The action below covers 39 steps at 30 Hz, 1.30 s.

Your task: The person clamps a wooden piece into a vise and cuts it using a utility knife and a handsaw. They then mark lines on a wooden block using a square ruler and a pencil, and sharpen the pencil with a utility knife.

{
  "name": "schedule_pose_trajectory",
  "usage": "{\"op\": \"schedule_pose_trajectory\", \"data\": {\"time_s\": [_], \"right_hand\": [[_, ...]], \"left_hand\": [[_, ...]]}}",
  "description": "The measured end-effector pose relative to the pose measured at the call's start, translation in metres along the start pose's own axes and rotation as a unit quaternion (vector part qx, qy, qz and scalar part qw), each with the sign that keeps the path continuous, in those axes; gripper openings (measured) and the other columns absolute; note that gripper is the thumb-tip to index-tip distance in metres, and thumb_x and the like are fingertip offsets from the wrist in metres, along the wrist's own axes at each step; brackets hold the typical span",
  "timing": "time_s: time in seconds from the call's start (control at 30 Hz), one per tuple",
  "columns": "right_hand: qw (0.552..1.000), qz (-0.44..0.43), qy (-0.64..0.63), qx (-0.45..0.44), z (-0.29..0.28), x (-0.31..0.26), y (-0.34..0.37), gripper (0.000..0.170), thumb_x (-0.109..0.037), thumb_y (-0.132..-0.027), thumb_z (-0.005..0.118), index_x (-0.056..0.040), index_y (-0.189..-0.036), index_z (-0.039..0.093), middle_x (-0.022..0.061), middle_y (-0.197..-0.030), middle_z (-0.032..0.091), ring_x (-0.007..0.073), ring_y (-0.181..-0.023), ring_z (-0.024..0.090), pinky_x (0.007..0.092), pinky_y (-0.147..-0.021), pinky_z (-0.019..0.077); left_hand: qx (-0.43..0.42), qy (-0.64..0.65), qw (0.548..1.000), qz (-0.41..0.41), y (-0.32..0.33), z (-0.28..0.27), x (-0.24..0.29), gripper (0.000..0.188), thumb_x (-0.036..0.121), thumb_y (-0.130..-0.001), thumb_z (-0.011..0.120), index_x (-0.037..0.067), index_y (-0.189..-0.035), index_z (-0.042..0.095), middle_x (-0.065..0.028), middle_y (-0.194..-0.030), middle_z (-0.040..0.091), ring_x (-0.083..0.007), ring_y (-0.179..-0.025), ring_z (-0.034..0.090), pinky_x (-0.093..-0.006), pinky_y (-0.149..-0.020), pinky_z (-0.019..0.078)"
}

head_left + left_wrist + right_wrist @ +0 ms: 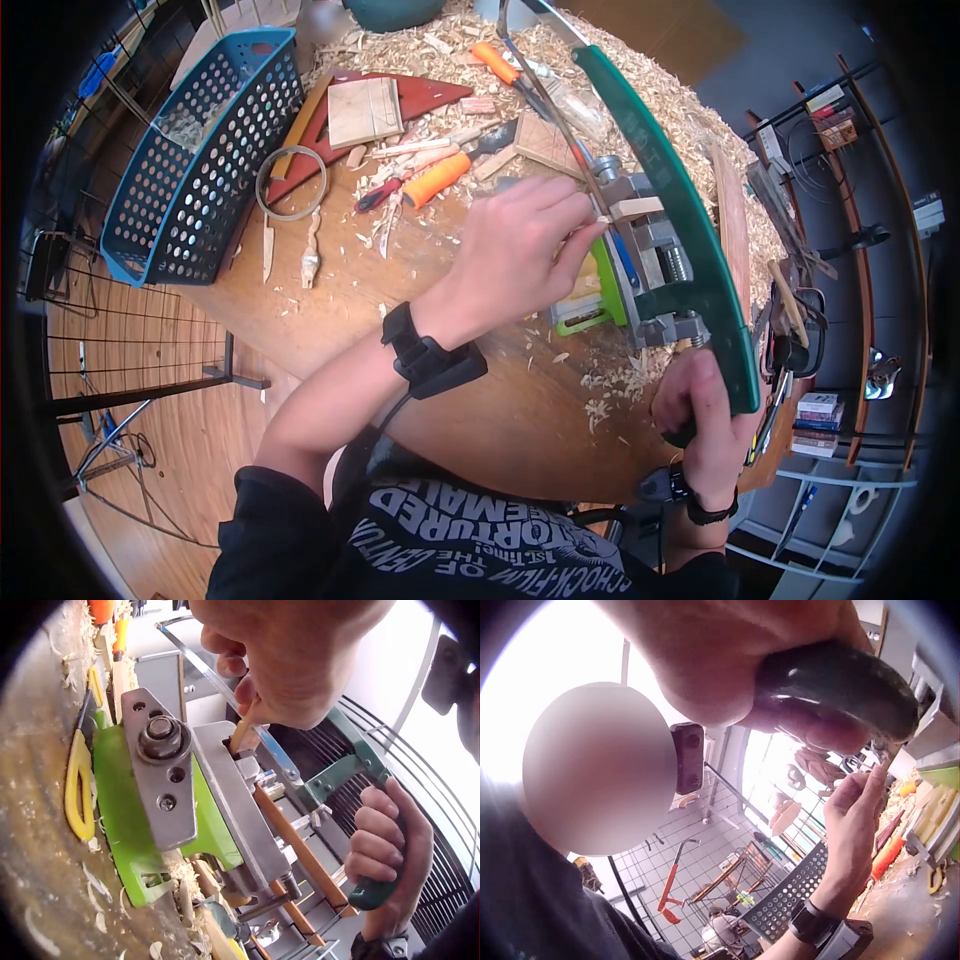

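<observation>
My right hand (705,405) grips the green handle (375,889) of a bow saw, its fingers wrapped round it. The saw's green frame (665,160) reaches away over the bench vise (655,245). Its narrow metal blade (279,756) runs past the vise jaws, close to my left fingers. With thumb and fingers, my left hand (525,245) pinches a small pale wood strip (241,738) that stands up from the vise. In the right wrist view, the saw handle (832,686) fills the top and the left hand (851,825) is seen beyond it.
Wood shavings (430,40) cover the far side of the bench (340,300). An orange-handled tool (437,180), a tape ring (292,184) and a square wood block (362,112) lie left of the vise. A blue perforated basket (210,150) stands at the left edge. A lime-green bracket (124,810) sits beside the vise.
</observation>
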State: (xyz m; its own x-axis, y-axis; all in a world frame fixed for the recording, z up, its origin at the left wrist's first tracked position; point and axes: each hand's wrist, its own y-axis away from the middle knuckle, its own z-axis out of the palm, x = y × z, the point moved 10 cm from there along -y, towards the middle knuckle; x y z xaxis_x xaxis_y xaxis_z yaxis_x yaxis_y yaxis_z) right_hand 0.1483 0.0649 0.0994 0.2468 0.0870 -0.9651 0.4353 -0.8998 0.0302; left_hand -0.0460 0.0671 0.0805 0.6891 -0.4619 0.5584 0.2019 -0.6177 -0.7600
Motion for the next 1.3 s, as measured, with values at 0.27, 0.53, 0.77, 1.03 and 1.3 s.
{"op": "schedule_pose_trajectory", "data": {"time_s": [0.27,0.53,0.77,1.03,1.3], "right_hand": [[0.996,-0.039,0.073,-0.016,-0.012,0.016,0.019,0.020,-0.015,-0.095,0.054,0.0048,-0.092,0.056,0.0049,-0.066,0.055,0.0113,-0.055,0.051,0.0257,-0.051,0.0395],[0.999,-0.008,-0.022,0.034,-0.047,0.019,0.084,0.027,-0.020,-0.094,0.060,0.0062,-0.089,0.054,0.0081,-0.061,0.053,0.0154,-0.049,0.048,0.0290,-0.048,0.0390],[0.996,-0.011,-0.075,0.055,-0.070,0.003,0.110,0.032,-0.022,-0.097,0.058,0.0045,-0.087,0.042,0.0108,-0.060,0.042,0.0163,-0.044,0.041,0.0298,-0.038,0.0370],[0.997,-0.017,-0.013,0.079,-0.060,-0.008,0.111,0.021,-0.016,-0.101,0.052,0.0006,-0.094,0.042,0.0094,-0.060,0.042,0.0145,-0.044,0.039,0.0286,-0.039,0.0341],[0.997,-0.016,0.077,-0.006,-0.016,0.011,0.024,0.030,-0.010,-0.098,0.049,-0.0009,-0.070,0.052,0.0023,-0.056,0.049,0.0100,-0.048,0.045,0.0270,-0.045,0.0326]], "left_hand": [[-0.002,0.011,1.000,-0.009,0.002,0.004,-0.004,0.015,0.005,-0.082,0.074,0.001,-0.075,0.061,-0.0097,-0.067,0.055,-0.0246,-0.058,0.057,-0.0342,-0.051,0.0423],[-0.006,0.024,1.000,0.012,0.004,0.008,0.001,0.014,0.003,-0.082,0.072,0.001,-0.076,0.061,-0.0093,-0.066,0.055,-0.0229,-0.055,0.054,-0.0331,-0.049,0.0409],[-0.015,0.034,0.999,0.000,0.003,0.008,-0.003,0.014,0.004,-0.084,0.072,0.001,-0.076,0.060,-0.0094,-0.066,0.054,-0.0217,-0.054,0.054,-0.0324,-0.048,0.0399],[-0.034,0.075,0.996,-0.020,0.003,0.012,-0.004,0.013,0.002,-0.086,0.070,-0.002,-0.080,0.059,-0.0084,-0.067,0.052,-0.0161,-0.053,0.049,-0.0289,-0.047,0.0367],[-0.046,0.080,0.995,-0.022,0.003,0.011,-0.004,0.011,0.002,-0.087,0.069,-0.002,-0.081,0.060,-0.0084,-0.069,0.052,-0.0164,-0.054,0.049,-0.0291,-0.048,0.0375]]}}
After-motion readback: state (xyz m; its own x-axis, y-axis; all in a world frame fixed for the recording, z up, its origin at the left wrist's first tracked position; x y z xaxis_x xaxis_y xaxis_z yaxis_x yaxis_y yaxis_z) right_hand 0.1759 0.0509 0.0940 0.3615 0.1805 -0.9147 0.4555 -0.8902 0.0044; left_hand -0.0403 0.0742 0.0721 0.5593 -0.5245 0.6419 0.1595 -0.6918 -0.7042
